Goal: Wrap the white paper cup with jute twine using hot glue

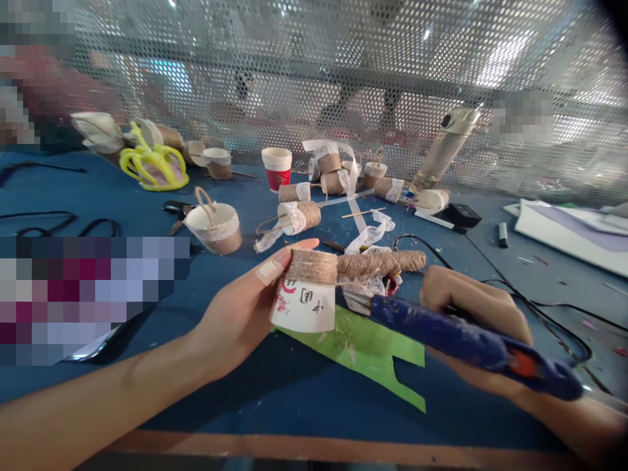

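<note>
My left hand (pixel 245 304) is closed around a white paper cup (pixel 307 304) held on its side or upside down, with printed characters on its wall. Brown twine (pixel 313 267) is wound round the cup's upper part. In my right hand (pixel 475 307) is a blue hot glue gun (pixel 441 333), its nozzle pointing left at the cup, a small gap apart. Just behind lies a spool of twine (pixel 383 263), next to white lace (pixel 366 288). Under the cup a green sheet (pixel 363 353) with a notched edge rests on the table.
Several twine-and-lace cups stand or lie farther back, one with a handle (pixel 216 227). Also there are a red-and-white cup stack (pixel 277 169), a yellow basket-like craft (pixel 154 167) and a clear bottle (pixel 447 145). Black cables (pixel 544 320) run at the right. A perforated metal screen (pixel 294 78) closes the back.
</note>
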Action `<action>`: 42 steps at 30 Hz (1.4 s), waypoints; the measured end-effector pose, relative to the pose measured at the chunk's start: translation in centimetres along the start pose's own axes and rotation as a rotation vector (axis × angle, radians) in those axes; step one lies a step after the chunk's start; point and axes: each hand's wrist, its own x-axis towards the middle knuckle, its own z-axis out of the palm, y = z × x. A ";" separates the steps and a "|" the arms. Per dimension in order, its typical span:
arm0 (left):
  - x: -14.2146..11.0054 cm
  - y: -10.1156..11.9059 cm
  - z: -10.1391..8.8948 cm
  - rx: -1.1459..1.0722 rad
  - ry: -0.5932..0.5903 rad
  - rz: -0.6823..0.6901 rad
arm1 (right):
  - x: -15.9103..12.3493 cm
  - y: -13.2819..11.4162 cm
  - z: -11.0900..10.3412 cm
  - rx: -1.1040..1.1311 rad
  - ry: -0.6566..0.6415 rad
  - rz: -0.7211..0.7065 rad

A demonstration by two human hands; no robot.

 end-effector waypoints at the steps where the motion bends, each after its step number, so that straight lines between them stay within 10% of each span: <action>1: 0.1 -0.1 -0.1 0.004 -0.011 0.004 | 0.0 0.4 0.4 0.084 0.031 0.029; 17: 0.2 -1.5 -0.7 0.065 -0.327 0.027 | 0.0 0.0 3.3 0.520 0.095 0.378; 24: 0.1 -1.5 -0.6 0.104 -0.186 0.064 | -0.2 -0.2 2.9 0.620 0.041 0.544; 42: -0.2 -1.5 -0.9 0.298 -0.279 0.095 | -0.2 0.2 2.8 0.679 -0.005 0.630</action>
